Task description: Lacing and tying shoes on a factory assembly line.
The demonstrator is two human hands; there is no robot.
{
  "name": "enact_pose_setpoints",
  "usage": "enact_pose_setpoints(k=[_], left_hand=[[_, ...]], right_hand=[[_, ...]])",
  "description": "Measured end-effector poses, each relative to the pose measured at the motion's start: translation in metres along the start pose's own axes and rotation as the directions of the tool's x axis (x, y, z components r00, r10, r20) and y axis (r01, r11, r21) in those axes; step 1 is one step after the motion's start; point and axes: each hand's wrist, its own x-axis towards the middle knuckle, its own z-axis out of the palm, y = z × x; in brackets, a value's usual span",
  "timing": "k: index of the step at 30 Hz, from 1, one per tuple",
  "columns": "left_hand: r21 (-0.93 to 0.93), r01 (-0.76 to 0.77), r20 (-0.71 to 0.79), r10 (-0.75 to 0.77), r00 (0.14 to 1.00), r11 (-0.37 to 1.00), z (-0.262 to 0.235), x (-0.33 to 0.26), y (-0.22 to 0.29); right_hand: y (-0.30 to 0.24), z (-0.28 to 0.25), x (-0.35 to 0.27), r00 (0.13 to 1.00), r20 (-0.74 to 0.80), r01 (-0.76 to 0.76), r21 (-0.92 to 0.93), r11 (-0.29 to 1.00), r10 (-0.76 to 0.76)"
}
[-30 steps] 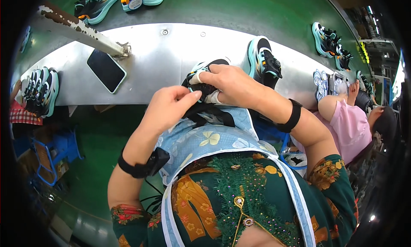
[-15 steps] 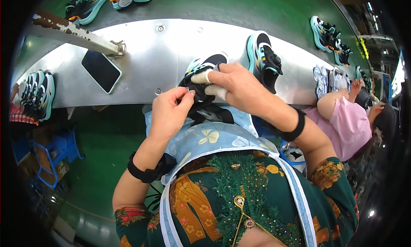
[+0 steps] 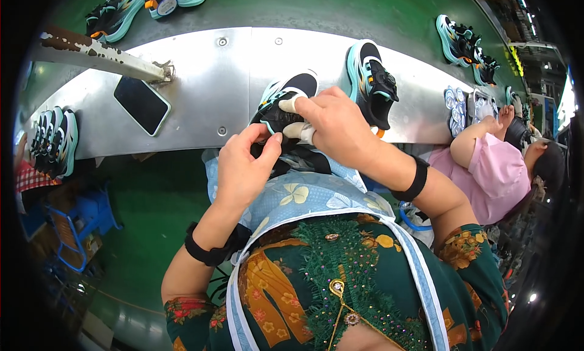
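A black sneaker (image 3: 302, 83) with a pale teal and white sole lies at the metal table's near edge, toe pointing away. My left hand (image 3: 243, 165) has its thumb and forefinger closed at the left side of the shoe's opening; what lies between the fingertips is mostly hidden. My right hand (image 3: 340, 126), with white coverings on some fingers, grips the upper from the right, over the tongue and laces. Its fingers hide part of the shoe. A second matching sneaker (image 3: 382, 86) stands just right of my right hand, touching neither hand.
A phone (image 3: 143, 105) lies on the metal table (image 3: 201, 107) to the left, below a chipped metal post (image 3: 100, 52). Several sneakers (image 3: 58, 141) stand at the left end. More shoes (image 3: 118, 13) sit on the green surface beyond. A person in pink (image 3: 486, 174) sits at right.
My left fingertips have shifted slightly down and toward me along the shoe's edge. My right hand keeps its grip on the upper, with the fingers slightly shifted.
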Motion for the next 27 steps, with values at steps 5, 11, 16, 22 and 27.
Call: enact_pose_setpoints(k=[5,11,16,22,27], left_hand=[[0.116,0.088,0.052,-0.094,0.994,0.989,-0.001,-0.009,0.013],[0.346,-0.053,0.018,0.050,0.999,0.937,0.006,-0.010,0.020],[0.378,-0.134,-0.014,0.150,0.989,0.916,0.006,-0.010,0.015],[0.426,-0.157,0.022,0.163,0.986,0.891,0.005,-0.011,0.015],[0.207,-0.031,0.040,0.023,0.999,0.978,0.004,-0.007,0.003]], right_hand=[[0.010,-0.005,0.001,0.998,0.070,-0.027,0.251,0.968,0.010],[0.004,0.004,-0.005,0.998,-0.030,0.053,-0.006,0.999,-0.053],[0.002,-0.001,-0.006,0.994,-0.103,-0.033,0.072,0.997,0.041],[0.001,0.018,-0.010,0.979,-0.201,0.003,-0.091,0.996,-0.021],[0.001,0.002,0.000,0.994,-0.093,0.063,0.102,0.993,-0.053]])
